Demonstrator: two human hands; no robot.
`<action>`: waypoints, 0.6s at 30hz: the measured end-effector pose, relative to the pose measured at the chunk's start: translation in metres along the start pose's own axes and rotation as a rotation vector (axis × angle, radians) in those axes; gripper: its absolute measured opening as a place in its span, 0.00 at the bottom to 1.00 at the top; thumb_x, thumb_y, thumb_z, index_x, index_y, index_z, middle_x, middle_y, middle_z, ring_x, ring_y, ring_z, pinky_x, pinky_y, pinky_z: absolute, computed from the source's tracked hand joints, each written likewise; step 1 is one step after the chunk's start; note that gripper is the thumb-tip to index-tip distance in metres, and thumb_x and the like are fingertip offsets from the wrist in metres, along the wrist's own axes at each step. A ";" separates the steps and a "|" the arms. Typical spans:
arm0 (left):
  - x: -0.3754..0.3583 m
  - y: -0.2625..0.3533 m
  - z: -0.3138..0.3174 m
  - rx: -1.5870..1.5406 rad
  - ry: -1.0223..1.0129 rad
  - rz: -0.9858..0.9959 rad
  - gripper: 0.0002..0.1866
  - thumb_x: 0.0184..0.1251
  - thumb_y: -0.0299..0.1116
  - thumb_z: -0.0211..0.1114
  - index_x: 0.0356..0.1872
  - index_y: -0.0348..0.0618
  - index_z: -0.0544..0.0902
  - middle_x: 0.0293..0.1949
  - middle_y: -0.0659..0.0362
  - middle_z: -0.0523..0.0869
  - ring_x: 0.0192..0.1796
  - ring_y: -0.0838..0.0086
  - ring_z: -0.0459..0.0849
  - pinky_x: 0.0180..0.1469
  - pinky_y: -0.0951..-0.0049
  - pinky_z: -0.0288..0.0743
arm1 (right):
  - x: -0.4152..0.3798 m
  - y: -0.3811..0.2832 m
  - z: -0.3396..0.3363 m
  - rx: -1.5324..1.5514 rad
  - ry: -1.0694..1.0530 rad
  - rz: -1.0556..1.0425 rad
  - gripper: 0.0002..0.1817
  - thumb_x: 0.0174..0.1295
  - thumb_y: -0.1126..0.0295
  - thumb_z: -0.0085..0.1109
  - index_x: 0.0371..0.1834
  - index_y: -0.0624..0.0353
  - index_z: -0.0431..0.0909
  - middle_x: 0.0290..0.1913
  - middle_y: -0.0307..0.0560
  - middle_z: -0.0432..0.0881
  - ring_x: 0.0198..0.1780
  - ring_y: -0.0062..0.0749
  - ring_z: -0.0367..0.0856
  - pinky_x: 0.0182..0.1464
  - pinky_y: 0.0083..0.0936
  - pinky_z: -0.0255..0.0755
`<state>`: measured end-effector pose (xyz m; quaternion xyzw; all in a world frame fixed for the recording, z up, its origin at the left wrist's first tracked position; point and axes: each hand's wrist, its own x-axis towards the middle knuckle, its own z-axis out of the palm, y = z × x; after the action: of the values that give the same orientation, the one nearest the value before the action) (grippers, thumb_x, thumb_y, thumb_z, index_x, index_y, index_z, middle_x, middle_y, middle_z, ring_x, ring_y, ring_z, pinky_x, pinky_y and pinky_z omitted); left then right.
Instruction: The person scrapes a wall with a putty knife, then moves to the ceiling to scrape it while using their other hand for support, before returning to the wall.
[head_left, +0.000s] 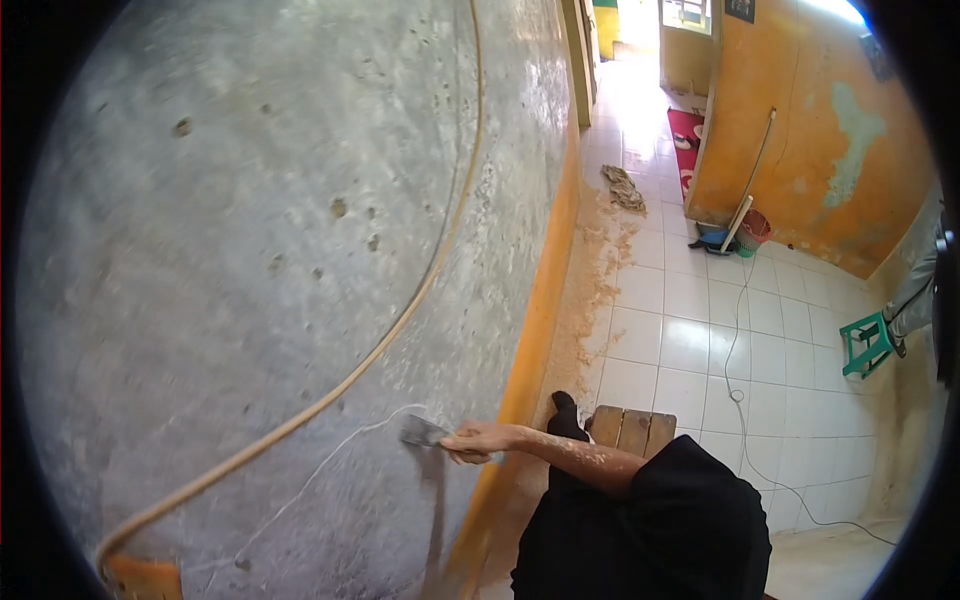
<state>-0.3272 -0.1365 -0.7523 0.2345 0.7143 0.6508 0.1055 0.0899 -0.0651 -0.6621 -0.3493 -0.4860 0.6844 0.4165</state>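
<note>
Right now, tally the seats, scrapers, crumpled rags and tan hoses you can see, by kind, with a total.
Seats: 2, the green stool and the slatted wooden seat
Scrapers: 1, the flat scraper in the hand
Rags: 1, the crumpled rag
Hoses: 1, the tan hose
Total: 5

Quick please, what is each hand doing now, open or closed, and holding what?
Left hand: not in view, cannot be told.
Right hand: closed, holding a scraper.
</note>
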 end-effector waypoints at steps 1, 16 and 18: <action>-0.011 -0.014 0.013 0.057 -0.026 -0.084 0.22 0.71 0.52 0.45 0.40 0.42 0.74 0.31 0.56 0.77 0.33 0.69 0.75 0.33 0.67 0.68 | 0.004 -0.024 -0.008 0.024 -0.037 -0.079 0.30 0.69 0.41 0.40 0.22 0.55 0.72 0.11 0.31 0.61 0.13 0.16 0.58 0.17 0.19 0.52; -0.227 -0.019 0.223 0.044 -0.629 -1.060 0.17 0.68 0.50 0.43 0.33 0.49 0.73 0.23 0.63 0.71 0.28 0.73 0.70 0.32 0.69 0.60 | -0.021 -0.066 -0.251 -0.114 -0.128 -0.026 0.27 0.63 0.41 0.54 0.24 0.56 0.76 0.16 0.30 0.63 0.18 0.16 0.61 0.20 0.20 0.53; -0.254 0.020 0.247 0.228 -0.828 -1.085 0.14 0.68 0.47 0.47 0.34 0.49 0.74 0.24 0.62 0.71 0.29 0.72 0.70 0.32 0.68 0.61 | -0.034 -0.057 -0.286 -0.048 -0.123 0.033 0.26 0.63 0.42 0.55 0.24 0.56 0.77 0.16 0.29 0.63 0.18 0.16 0.61 0.20 0.20 0.53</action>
<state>0.0101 -0.0378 -0.8045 0.0828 0.6955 0.2838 0.6549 0.3698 0.0212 -0.6865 -0.3245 -0.5210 0.6994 0.3661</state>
